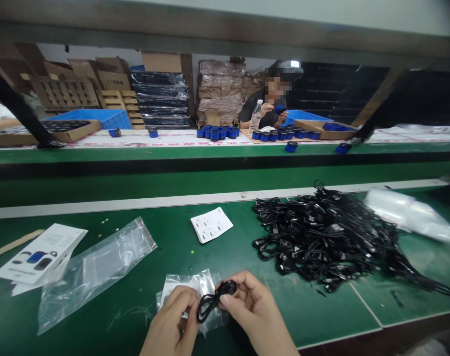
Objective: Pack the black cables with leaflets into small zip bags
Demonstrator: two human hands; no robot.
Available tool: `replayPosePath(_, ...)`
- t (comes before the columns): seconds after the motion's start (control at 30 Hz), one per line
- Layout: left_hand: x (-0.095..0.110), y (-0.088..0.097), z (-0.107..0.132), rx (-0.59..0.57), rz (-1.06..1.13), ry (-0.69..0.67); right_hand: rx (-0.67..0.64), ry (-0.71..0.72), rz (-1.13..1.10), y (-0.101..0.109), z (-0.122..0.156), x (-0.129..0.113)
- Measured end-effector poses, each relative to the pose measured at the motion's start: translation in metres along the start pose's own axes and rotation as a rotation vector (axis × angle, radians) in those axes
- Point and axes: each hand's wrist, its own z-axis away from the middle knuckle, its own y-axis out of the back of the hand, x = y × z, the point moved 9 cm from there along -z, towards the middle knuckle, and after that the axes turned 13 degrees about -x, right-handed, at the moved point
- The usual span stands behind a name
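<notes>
Near the front edge of the green workbench, my right hand (252, 306) is closed around a coiled black cable (209, 305), thumb across the bundle. The cable's left loop reaches the fingertips of my left hand (175, 321). That hand is closed in a pinch at a small clear plastic bag (210, 283), which lies under and behind both hands. A white printed paper shows through the bag's left side. My fingers hide part of the bag, and its opening cannot be made out.
A heap of black cables (321, 237) spreads to the right, beside clear plastic bags (410, 212). Folded leaflets (211, 225) lie ahead; printed cards (39, 254) and a long zip bag (99, 269) lie left. Across the raised shelf, blue-black devices (217, 132) stand near a co-worker (260, 106).
</notes>
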Motion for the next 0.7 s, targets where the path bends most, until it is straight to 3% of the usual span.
replayPosePath(0.1,0.001,0.002,0.003,0.016,-0.084,0.029,-0.002,-0.021,0.213,0.004,0.005,-0.005)
replayPosePath(0.2,0.004,0.007,0.007,0.066,-0.222,0.042,-0.037,0.072,0.348,0.0,0.009,-0.018)
replayPosePath(0.4,0.01,0.009,0.015,0.134,-0.34,-0.008,0.079,0.192,0.116,-0.002,0.017,0.004)
replayPosePath(0.57,0.015,0.011,0.019,0.203,-0.36,-0.046,0.138,0.546,0.68,-0.025,0.035,-0.026)
replayPosePath(0.7,0.025,0.014,0.02,0.244,-0.366,-0.082,-0.039,0.55,0.862,-0.042,0.034,-0.035)
